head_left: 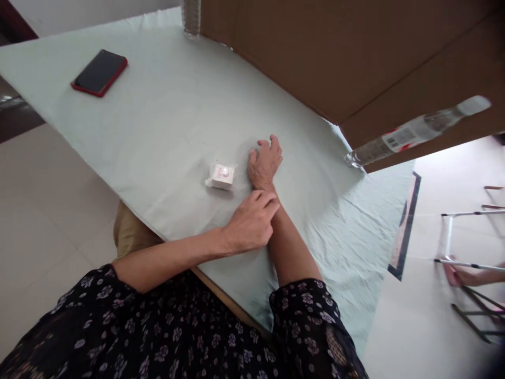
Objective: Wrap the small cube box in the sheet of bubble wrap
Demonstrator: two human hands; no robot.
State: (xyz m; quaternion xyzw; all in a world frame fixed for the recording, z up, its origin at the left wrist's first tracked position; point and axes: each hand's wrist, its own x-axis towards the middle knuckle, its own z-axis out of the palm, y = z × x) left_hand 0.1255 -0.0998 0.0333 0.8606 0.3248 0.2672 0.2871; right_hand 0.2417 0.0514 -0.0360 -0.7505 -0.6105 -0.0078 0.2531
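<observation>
My left hand (252, 220) reaches across my body, its fingers curled in and the fingertips against my right wrist. I see nothing held in it. My right hand (265, 163) rests on the pale green cloth (165, 131), palm down, with bent fingers apart and nothing in them. Just left of it lies a small white block-shaped packet (222, 176) with red print and what looks like a clear wrapper. Neither hand touches this packet.
A phone (100, 72) in a red case lies at the far left. A large cardboard box (315, 52) stands at the back right, with a clear plastic bottle (410, 134) upright beside its corner. Beyond the table's right edge, a metal frame (450, 237) and a person's foot (452, 271) show.
</observation>
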